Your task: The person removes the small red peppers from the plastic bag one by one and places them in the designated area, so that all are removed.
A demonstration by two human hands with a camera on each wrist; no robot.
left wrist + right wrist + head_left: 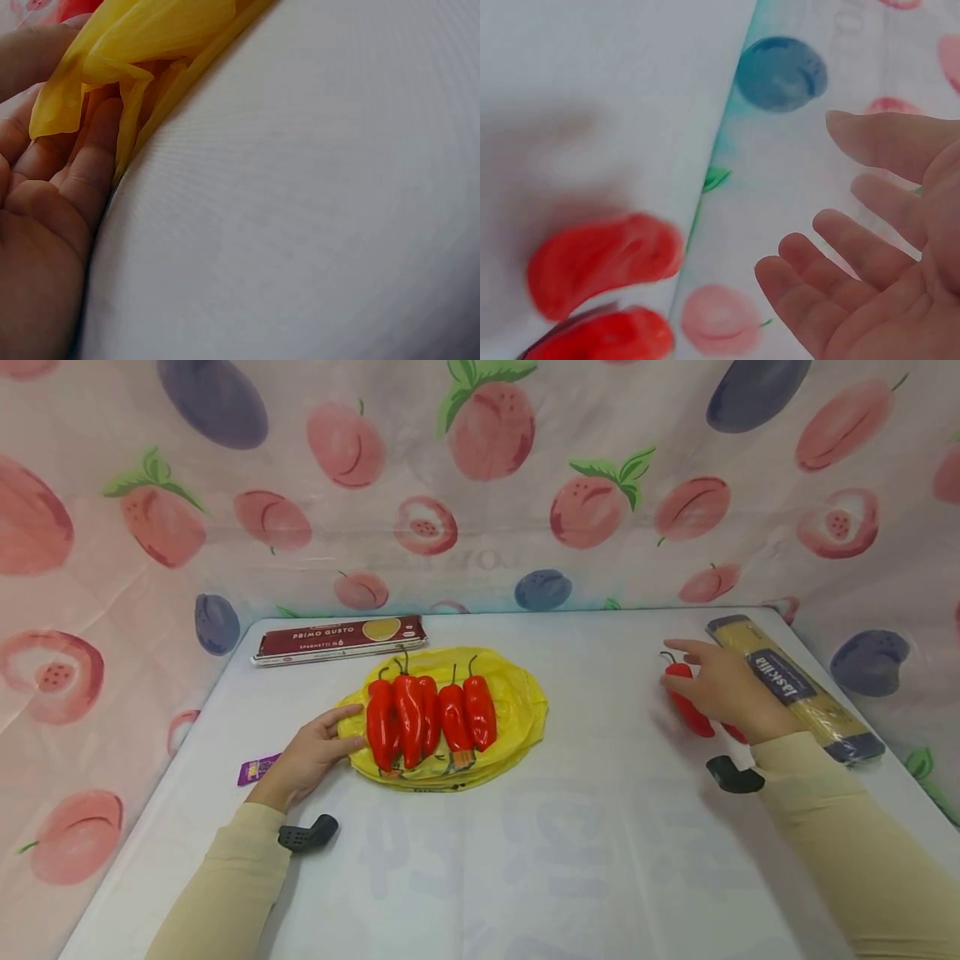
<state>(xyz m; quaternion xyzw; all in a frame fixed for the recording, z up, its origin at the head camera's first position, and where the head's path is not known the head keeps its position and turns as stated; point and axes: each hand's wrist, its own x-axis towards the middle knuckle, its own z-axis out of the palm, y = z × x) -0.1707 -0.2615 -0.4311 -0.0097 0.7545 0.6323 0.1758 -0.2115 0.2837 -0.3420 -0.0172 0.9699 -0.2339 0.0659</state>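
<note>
Several shiny red chili peppers (408, 718) lie side by side, stems away from me, on a flattened yellow plastic bag (521, 727). My left hand (311, 760) pinches the bag's left edge. In the left wrist view, the thumb lies over the crinkled yellow plastic (165, 34) and the other fingers (94, 165) are beneath it. On the right, my right hand (723, 685) hovers over two more red peppers (693, 714), partly hiding them. The right wrist view shows its fingers (870, 244) spread and holding nothing, with both peppers (607, 259) off to the lower left.
A dark red spaghetti packet (341, 639) lies at the back left. A clear pasta packet with a dark blue label (783, 677) lies slanted beyond the right hand. A small purple packet (255, 770) sits behind the left forearm. Fruit-printed cloth (495, 510) walls the white table (510, 877).
</note>
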